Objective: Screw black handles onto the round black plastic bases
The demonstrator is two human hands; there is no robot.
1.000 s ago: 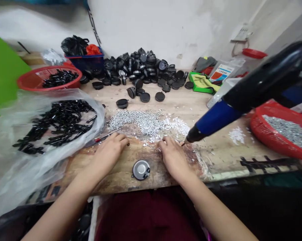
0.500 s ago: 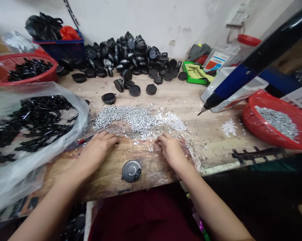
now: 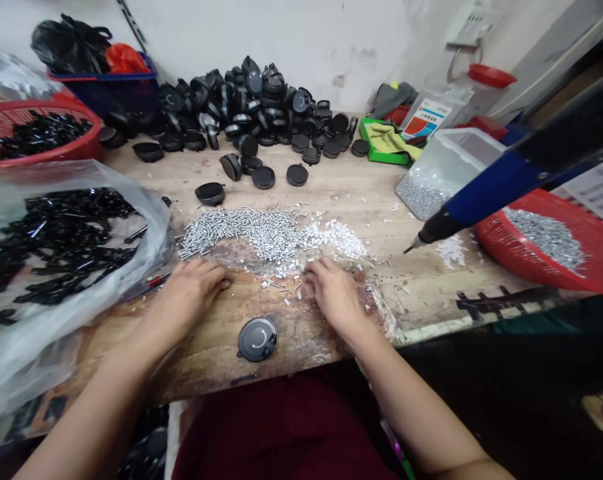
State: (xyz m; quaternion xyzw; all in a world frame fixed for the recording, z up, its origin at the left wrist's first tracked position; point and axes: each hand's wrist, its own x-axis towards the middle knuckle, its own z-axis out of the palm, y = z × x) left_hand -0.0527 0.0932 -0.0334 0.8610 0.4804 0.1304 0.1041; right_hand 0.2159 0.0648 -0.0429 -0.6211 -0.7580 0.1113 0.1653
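My left hand rests on the wooden table by the left end of a heap of small metal pins. Its fingers are curled together, and whatever sits at the fingertips is too small to make out. Beside the small white plastic pieces lies my right hand, fingers bent inward; their tips are partly hidden, so a held piece cannot be named. Between my forearms, near the table's front edge, a round black lidded part lies flat, touched by neither hand. A red-handled tool lies partly behind my left hand.
A blue and black power screwdriver hangs at the right, tip down. Black round parts are piled by the wall. A clear bag of black pieces lies left. A red basket and clear tub hold metal pieces.
The whole view has shifted slightly left. The hanging screwdriver has swung a little down and right. Both hands stay nearly in place, with small finger movements among the loose pieces.
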